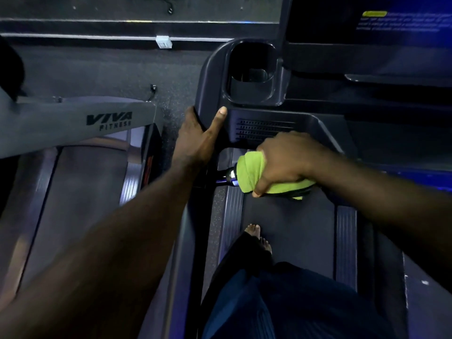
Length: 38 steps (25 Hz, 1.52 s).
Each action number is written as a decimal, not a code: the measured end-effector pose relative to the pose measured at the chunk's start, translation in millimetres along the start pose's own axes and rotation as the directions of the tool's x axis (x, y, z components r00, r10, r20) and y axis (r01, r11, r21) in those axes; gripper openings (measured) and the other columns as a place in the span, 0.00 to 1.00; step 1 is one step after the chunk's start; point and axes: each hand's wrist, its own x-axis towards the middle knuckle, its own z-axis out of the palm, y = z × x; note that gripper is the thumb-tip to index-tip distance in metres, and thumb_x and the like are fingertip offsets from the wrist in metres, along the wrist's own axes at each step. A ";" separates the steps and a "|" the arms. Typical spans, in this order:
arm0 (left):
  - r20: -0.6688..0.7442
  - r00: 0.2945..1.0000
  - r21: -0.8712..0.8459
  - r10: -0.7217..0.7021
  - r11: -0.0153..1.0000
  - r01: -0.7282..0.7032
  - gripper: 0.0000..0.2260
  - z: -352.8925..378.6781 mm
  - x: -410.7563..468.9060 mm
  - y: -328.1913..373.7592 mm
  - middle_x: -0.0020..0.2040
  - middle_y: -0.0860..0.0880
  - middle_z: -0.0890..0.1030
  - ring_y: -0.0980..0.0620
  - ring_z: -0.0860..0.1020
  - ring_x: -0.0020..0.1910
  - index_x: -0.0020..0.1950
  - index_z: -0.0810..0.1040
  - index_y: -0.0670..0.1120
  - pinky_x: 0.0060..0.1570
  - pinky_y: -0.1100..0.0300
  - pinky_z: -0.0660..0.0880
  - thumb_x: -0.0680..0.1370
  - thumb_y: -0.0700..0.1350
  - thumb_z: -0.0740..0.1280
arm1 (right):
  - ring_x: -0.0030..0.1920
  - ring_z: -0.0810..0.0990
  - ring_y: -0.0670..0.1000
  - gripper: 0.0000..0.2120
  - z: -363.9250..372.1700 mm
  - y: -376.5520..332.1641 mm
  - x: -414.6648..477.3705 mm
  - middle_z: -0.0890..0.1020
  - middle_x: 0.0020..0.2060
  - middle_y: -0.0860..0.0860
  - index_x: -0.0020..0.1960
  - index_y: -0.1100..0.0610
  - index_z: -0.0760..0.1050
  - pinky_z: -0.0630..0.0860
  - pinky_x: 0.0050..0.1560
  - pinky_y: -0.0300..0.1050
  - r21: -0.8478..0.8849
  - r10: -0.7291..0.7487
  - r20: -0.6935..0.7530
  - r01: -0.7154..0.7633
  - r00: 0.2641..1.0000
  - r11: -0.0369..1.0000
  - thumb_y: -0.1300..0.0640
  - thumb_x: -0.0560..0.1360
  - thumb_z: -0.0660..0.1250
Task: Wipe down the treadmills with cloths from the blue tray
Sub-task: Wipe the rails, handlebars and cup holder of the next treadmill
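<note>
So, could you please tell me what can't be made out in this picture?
Head view:
Handlebar: mostly hidden under the cloth and right hand.
Screen text: blurred, unreadable.
Left hand: fingertips hidden behind the console edge.
Blue tray: out of frame.

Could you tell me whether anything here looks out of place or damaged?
Nothing looks spilled or broken. The green cloth is wrapped round the handlebar under the right hand. The left hand grips the console edge. The only oddity is a bare foot on the treadmill belt.
</note>
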 end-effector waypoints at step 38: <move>0.026 0.999 0.024 0.021 0.999 -0.022 0.30 0.1 3.5 -4.9 0.65 0.47 0.81 0.48 0.81 0.59 0.69 0.68 0.52 0.62 0.51 0.77 0.78 0.73 0.60 | 0.43 0.82 0.57 0.38 48.2 -22.0 -20.1 0.83 0.44 0.53 0.52 0.50 0.77 0.77 0.45 0.51 -0.106 -0.027 -0.541 -0.036 0.840 0.994 0.21 0.75 0.44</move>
